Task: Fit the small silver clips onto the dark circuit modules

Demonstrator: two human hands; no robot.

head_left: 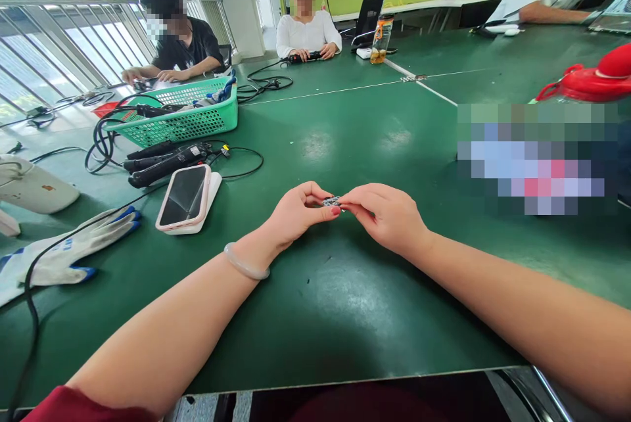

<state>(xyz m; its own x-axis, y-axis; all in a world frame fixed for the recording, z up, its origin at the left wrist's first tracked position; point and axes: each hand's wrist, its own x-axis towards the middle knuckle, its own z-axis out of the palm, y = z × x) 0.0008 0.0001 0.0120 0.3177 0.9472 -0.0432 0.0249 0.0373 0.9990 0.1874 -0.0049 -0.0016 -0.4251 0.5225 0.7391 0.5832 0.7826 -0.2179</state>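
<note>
Both hands meet over the green table (355,297), near its front edge. A small silvery metal piece (331,201) with a patterned surface sits between them; its exact kind is too small to make out. My left hand (296,211) pinches it between thumb and fingers, with a pale bangle (246,264) round the wrist. From the other side, the fingertips of my right hand (387,215) are pressed together at the piece's right end. Those fingers hide part of it.
Left of my hands lie a phone (185,197), a black hair straightener (170,162) with its cord, and a work glove (73,251). Behind them stands a green basket (182,123). A bottle (381,41) is farther back. Several people sit around the table.
</note>
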